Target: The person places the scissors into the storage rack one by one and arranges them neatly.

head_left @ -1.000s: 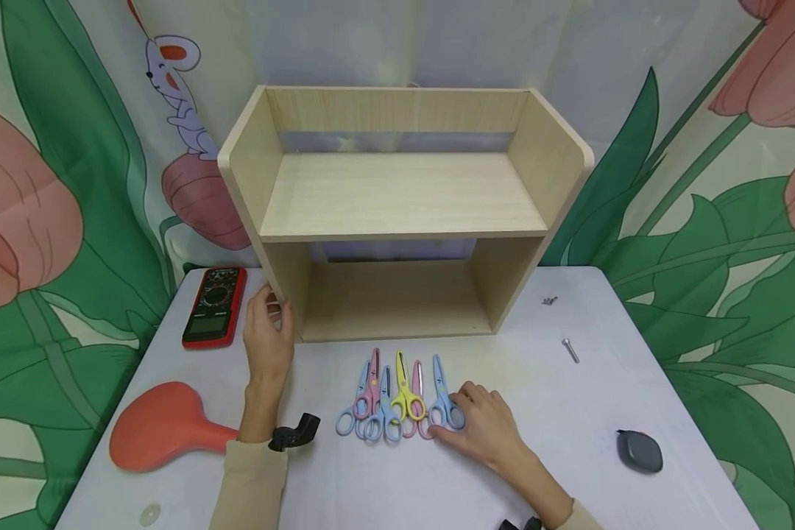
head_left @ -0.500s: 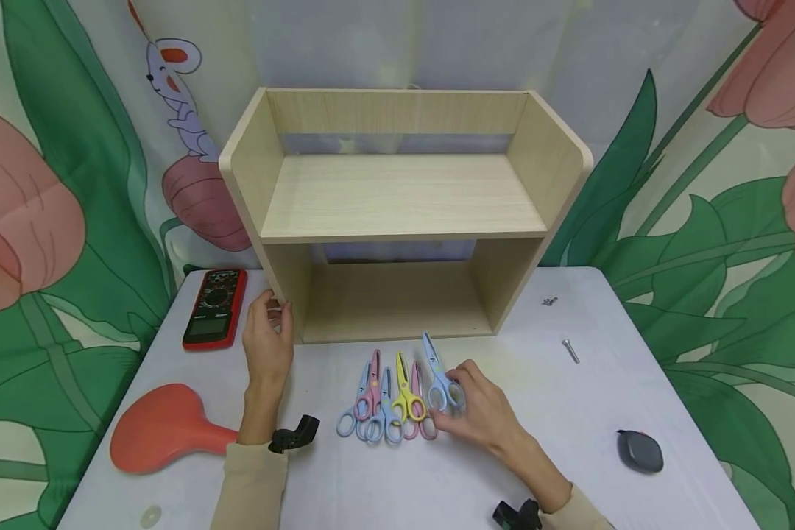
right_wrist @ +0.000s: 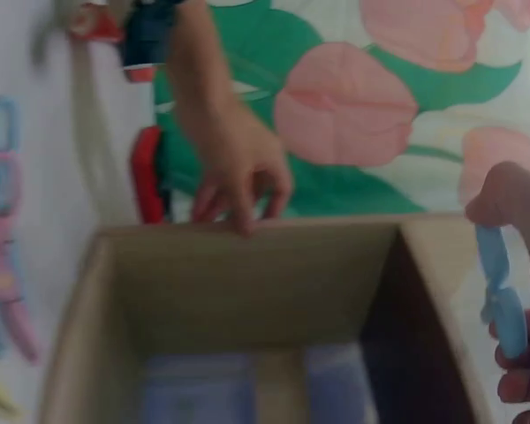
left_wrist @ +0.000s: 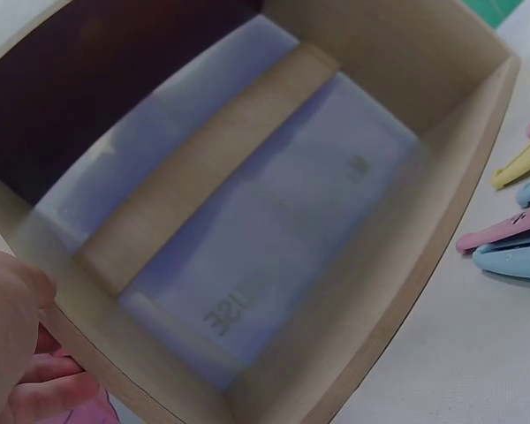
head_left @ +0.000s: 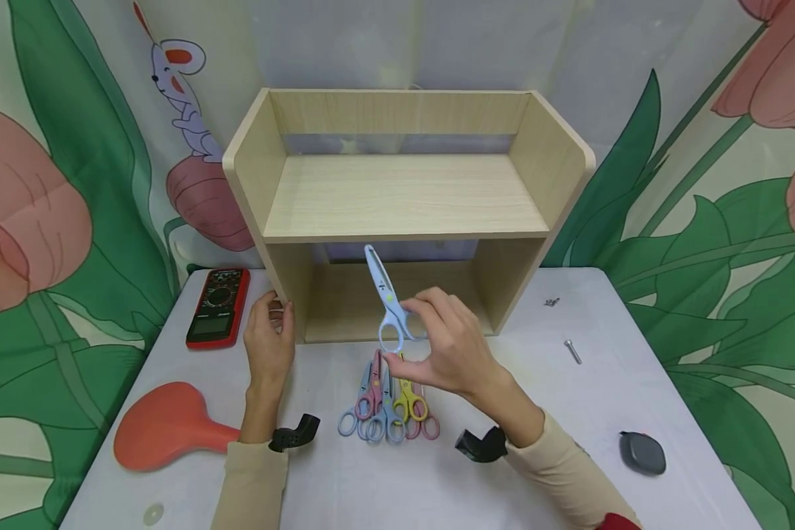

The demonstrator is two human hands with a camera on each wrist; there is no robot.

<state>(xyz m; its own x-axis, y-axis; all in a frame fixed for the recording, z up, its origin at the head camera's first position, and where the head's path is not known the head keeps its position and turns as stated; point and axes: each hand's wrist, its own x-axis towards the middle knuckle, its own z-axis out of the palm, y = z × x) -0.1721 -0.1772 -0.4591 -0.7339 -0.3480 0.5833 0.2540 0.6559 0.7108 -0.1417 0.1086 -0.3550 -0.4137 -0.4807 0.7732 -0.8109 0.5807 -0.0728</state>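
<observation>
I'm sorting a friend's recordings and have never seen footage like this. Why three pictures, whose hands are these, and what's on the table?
A person wears three cameras: one on the head looking down, and one on each wrist, so the two blurry close-ups come from the wrists. The right hand pinches a pair of blue scissors, lifted in front of a wooden shelf unit. The left hand grips the shelf's front left edge. On the white table lie more coloured scissors, a red multimeter, an orange paddle-shaped thing, a screw and a small grey object.
</observation>
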